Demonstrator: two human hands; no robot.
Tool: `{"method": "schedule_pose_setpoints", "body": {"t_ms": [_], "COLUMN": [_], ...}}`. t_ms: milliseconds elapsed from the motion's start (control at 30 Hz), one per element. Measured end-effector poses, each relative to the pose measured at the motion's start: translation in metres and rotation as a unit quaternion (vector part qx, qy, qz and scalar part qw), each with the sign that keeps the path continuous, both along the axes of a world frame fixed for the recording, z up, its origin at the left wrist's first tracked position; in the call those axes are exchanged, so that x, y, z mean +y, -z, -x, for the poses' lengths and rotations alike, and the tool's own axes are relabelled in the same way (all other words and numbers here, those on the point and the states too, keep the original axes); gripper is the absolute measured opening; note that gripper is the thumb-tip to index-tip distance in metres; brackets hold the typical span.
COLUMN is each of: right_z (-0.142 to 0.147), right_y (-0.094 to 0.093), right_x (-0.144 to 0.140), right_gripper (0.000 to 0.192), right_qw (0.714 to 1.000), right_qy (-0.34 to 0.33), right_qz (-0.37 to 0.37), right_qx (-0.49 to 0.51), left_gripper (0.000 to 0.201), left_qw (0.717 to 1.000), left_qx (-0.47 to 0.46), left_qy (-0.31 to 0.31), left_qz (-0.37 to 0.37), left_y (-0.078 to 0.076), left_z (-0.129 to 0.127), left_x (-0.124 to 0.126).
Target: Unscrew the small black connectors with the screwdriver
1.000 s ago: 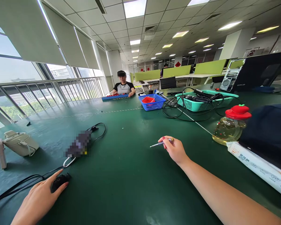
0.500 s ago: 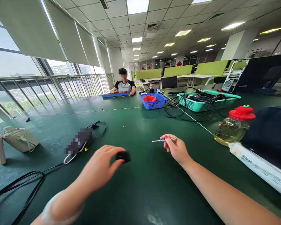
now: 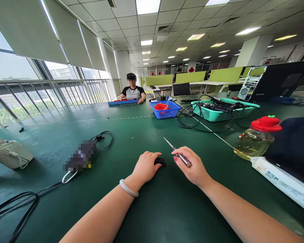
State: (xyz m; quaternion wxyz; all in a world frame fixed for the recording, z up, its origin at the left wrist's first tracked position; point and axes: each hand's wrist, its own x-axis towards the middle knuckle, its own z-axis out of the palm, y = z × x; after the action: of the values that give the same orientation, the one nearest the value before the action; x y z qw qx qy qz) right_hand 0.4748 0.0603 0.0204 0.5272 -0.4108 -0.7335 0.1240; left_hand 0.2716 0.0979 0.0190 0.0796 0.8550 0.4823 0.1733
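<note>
My left hand [image 3: 145, 166] is closed around a small black plug-like object [image 3: 160, 161] and presses it against the green table [image 3: 147, 209], just in front of me. My right hand [image 3: 192, 167] holds a thin screwdriver [image 3: 178, 154] with a clear handle; its metal tip points up and to the left, away from me, a little beyond the black object. A pale bangle sits on my left wrist. The two hands are close together, almost touching.
A blurred device [image 3: 79, 156] with a black cable lies to the left, a beige pouch [image 3: 8, 153] further left. At right stand a jar with a red lid [image 3: 257, 138], a white packet [image 3: 283, 184] and a dark bag. Blue [image 3: 164, 110] and teal [image 3: 219, 109] baskets and a seated person [image 3: 132, 90] are beyond.
My left hand picked the black object up at the left, carried it right, and set it down by my right hand. The screwdriver swung from pointing left to pointing up and away.
</note>
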Motion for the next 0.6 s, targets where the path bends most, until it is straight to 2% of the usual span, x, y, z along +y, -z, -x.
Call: {"method": "schedule_pose_setpoints", "body": {"t_ms": [167,267,400,600], "right_z": [0.006,0.008,0.009,0.012], "right_y": [-0.005,-0.009,-0.011,-0.008], "right_x": [-0.009,-0.014,-0.017,-0.020], "right_gripper": [0.007,0.017,0.020,0.022], "right_qw": [0.997,0.989,0.975,0.954], "right_qy": [-0.032,-0.067,-0.101,-0.119], "right_qz": [-0.030,-0.068,-0.115,-0.132], "right_qx": [-0.069,-0.115,-0.163,-0.240], "left_gripper": [0.045,0.045,0.038,0.031], "left_qw": [0.997,0.994,0.993,0.991], "left_qx": [-0.071,-0.095,-0.111,-0.123], "left_qy": [0.010,0.005,0.006,0.013], "left_qz": [0.031,0.048,0.047,0.057], "left_y": [0.010,0.014,0.016,0.015], "left_z": [0.008,0.009,0.010,0.010], "left_x": [0.007,0.010,0.011,0.011]}}
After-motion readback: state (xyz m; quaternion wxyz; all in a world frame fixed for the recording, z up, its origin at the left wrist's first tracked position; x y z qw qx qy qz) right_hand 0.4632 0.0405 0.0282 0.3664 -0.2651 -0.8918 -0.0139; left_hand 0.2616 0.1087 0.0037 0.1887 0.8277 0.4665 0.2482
